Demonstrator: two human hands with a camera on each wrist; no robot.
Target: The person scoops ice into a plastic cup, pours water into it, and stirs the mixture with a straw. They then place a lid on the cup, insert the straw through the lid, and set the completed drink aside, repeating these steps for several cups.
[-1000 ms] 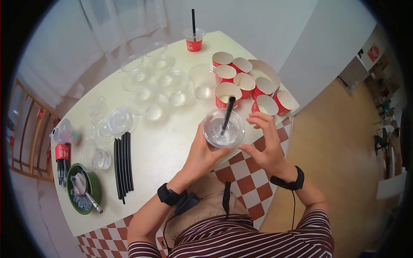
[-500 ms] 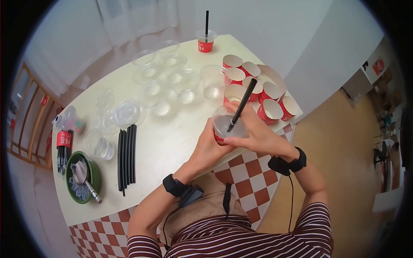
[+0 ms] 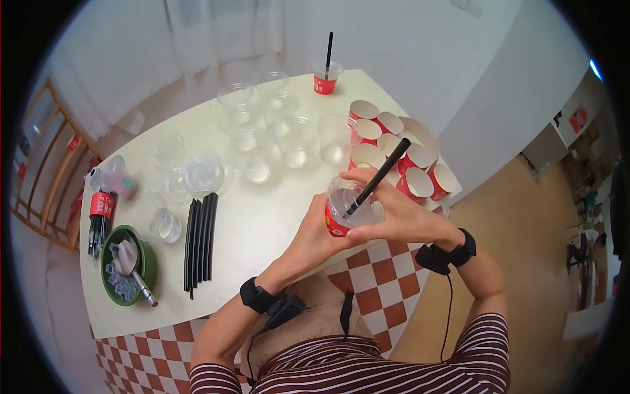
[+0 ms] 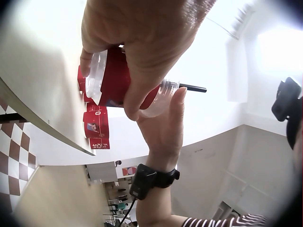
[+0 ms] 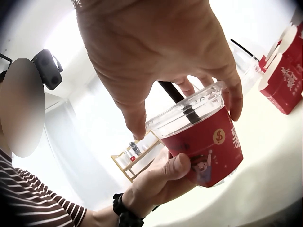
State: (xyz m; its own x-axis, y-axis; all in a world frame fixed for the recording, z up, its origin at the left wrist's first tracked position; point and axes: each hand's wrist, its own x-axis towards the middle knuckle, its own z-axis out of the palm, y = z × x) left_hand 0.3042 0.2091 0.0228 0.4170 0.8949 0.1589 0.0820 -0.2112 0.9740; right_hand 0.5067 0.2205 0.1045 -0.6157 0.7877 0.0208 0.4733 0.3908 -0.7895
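Observation:
In front of the person, a clear plastic cup [image 3: 335, 226] with a red paper sleeve [image 5: 208, 146] is held up near the table's front edge. My left hand [image 3: 314, 231] grips it round the sleeve, thumb on the near side. A clear lid [image 5: 187, 111] sits on top, with a thick black straw [image 3: 380, 174] standing through it at a slant. From above, my right hand [image 3: 410, 215] arches over the lid and grips its rim, thumb on one side and fingers on the other. Part of the lid is hidden under that hand.
Several red paper sleeves [image 3: 417, 184] stand at the table's right. Clear cups [image 3: 252, 148] fill the back middle; a finished-looking cup with a straw [image 3: 325, 84] is behind. At left lie black straws [image 3: 200, 240], clear lids [image 3: 203, 174] and a green bowl [image 3: 147, 272] of clear cubes with a scoop.
My right hand, apart from the cup a second ago, has come in over the lid and taken hold of its rim. The left hand keeps its grip on the cup.

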